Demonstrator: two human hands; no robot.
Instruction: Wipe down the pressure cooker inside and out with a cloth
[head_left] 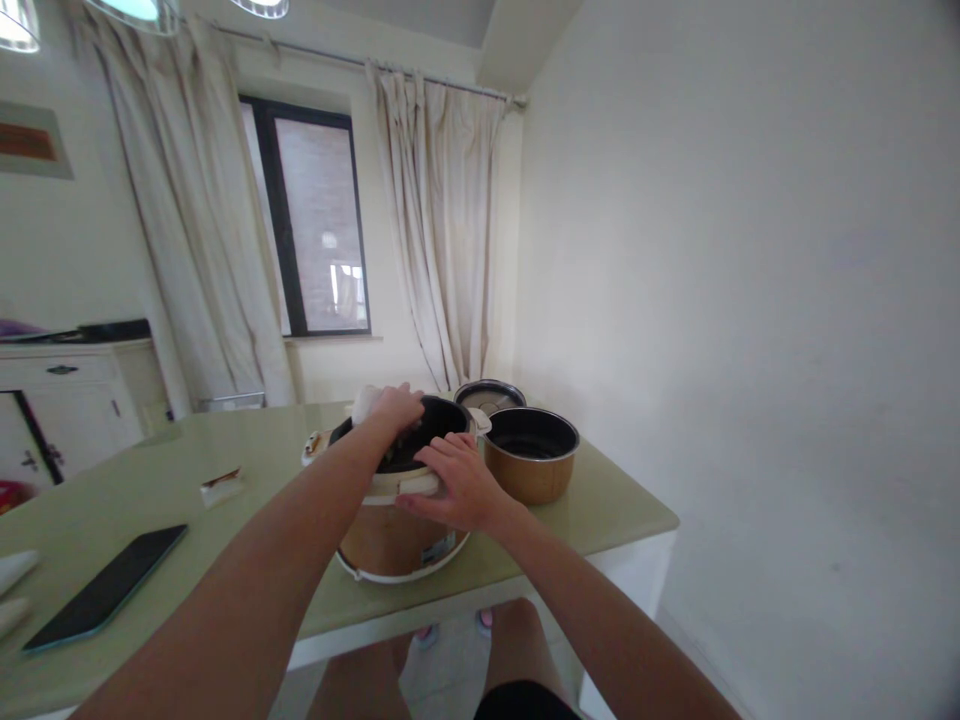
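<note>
Near the middle of the pale green table (225, 460) stands a tan rice cooker (394, 540) with its lid open, and both hands are on it: the left hand (396, 408) reaches over the far rim into the dark inside, closed on a white cloth (365, 403), while the right hand (457, 485) lies flat with spread fingers on the near rim. Just right of the cooker sits its dark-lined inner pot (531, 452), touching or nearly so. A black phone (105, 588) lies on the near left of the table, well apart.
</note>
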